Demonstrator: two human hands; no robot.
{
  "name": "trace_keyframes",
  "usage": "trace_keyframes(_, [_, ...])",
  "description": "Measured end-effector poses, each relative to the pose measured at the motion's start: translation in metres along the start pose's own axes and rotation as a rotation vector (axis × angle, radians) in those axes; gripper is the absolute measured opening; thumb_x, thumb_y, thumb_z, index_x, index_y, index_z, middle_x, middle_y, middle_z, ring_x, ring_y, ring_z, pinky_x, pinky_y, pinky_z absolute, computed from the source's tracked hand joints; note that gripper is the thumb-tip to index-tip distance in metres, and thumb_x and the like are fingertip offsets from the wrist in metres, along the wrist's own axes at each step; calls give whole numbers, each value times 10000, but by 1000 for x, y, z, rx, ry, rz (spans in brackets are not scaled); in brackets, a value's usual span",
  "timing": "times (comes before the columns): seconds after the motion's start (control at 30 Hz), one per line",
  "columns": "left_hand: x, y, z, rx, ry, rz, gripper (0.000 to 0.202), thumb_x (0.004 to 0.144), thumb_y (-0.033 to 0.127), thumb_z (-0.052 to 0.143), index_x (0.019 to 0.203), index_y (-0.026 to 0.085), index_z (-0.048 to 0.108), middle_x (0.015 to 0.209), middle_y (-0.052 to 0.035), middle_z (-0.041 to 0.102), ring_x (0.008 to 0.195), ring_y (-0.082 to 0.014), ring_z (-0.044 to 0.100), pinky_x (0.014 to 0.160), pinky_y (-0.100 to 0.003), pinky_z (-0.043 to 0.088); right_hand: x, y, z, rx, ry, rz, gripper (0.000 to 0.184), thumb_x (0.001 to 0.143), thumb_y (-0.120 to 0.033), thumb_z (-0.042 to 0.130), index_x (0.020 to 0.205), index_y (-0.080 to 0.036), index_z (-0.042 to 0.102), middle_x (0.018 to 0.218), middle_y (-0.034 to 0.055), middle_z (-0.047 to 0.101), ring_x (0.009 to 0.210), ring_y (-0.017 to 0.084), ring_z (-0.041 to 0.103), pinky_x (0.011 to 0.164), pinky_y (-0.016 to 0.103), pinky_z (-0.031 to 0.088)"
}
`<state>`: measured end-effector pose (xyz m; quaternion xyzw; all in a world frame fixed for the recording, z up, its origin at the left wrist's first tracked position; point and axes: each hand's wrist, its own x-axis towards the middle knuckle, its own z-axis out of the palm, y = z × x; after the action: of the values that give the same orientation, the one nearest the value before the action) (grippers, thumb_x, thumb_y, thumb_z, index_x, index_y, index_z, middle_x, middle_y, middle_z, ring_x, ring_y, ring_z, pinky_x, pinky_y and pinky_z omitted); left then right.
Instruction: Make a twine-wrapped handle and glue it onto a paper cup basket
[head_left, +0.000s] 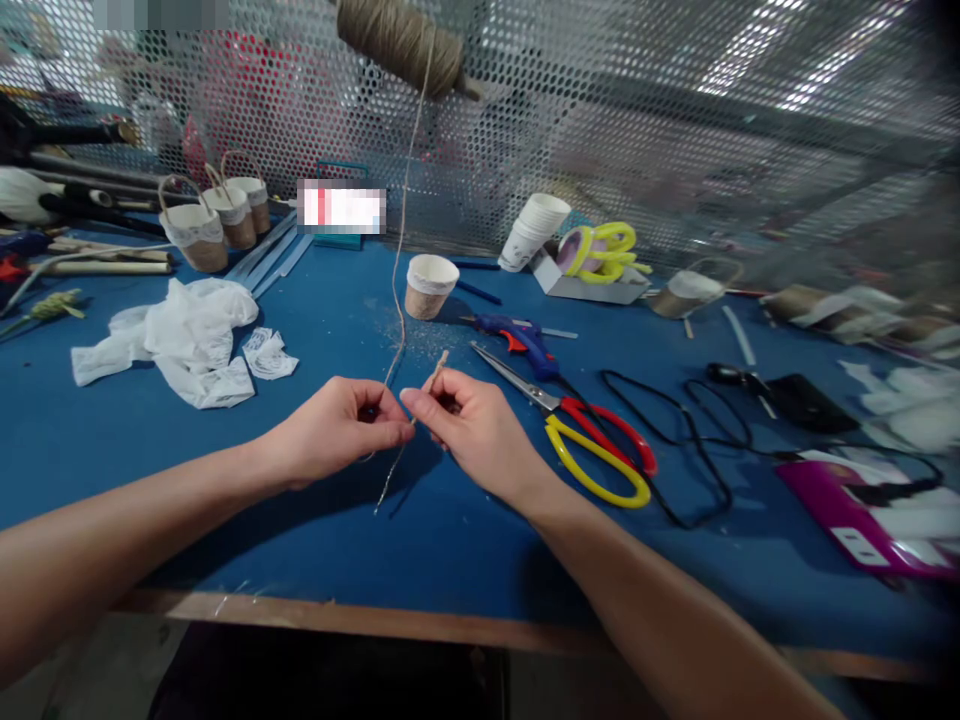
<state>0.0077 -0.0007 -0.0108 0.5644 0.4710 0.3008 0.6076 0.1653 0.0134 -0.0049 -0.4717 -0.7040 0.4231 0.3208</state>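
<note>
My left hand (341, 425) and my right hand (469, 425) meet over the middle of the blue table (225, 500), fingers pinched together. Both grip a thin jute twine (401, 250) that runs down from a spool (405, 40) hanging at the top. A short stub of twine sticks up from my right fingers, and a loose end trails down onto the table below my hands. A paper cup wrapped in twine (429, 287) stands just beyond them.
Red and yellow scissors (592, 435) and a blue glue gun (525, 340) lie to the right, with black cables (675, 440). White lace and plastic (184, 340) lie left. Small handled cup baskets (199, 230) stand at back left, stacked paper cups (532, 230) at back.
</note>
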Motion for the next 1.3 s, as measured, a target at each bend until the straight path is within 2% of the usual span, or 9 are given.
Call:
trace_keyframes(0.17, [0,3,-1,-252,-92,-94,186,661,251,636,609,129,506,498,75,415,412,-23,284,410,-190,180,1,3,-2,330,-164,22,249,746,-386,568,683,-160,486,573,-46,465,479,58,440,434,196,371])
trace_keyframes(0.27, [0,5,-2,-319,-132,-127,181,663,237,640,612,125,507,481,81,403,396,-14,257,400,-190,154,1,3,-2,403,-207,41,238,741,-373,580,696,-158,490,575,-46,471,476,52,439,425,183,373])
trace_keyframes(0.53, [-1,7,-3,-140,-79,-31,148,664,226,630,628,129,524,539,62,458,464,-39,351,441,-189,255,2,4,-2,255,-119,59,264,748,-394,573,678,-158,479,548,-57,445,459,46,424,424,179,364])
trace_keyframes(0.77, [-1,6,-2,-97,-39,-34,145,656,233,618,633,134,515,526,67,435,453,-43,333,438,-195,241,0,0,-2,130,-84,24,271,751,-404,566,668,-157,491,531,-50,463,439,53,420,423,198,346])
trace_keyframes(0.9, [-1,8,-4,-65,-53,-52,148,664,246,600,628,132,514,530,63,431,459,-48,330,445,-197,250,0,-1,-2,107,-80,29,269,750,-398,567,660,-157,489,515,-50,455,443,59,419,431,202,347])
trace_keyframes(1.13, [-1,10,-5,166,-22,46,136,710,238,543,640,126,509,537,60,429,485,-52,332,464,-194,253,0,-1,-1,144,-98,75,283,776,-413,526,660,-161,473,487,-59,439,424,55,412,413,195,328])
trace_keyframes(1.3, [-1,9,-4,143,-1,49,144,711,247,538,639,127,503,551,56,437,493,-53,341,468,-192,257,0,-1,0,67,-56,58,289,767,-419,537,648,-163,475,483,-56,444,419,57,395,420,205,321])
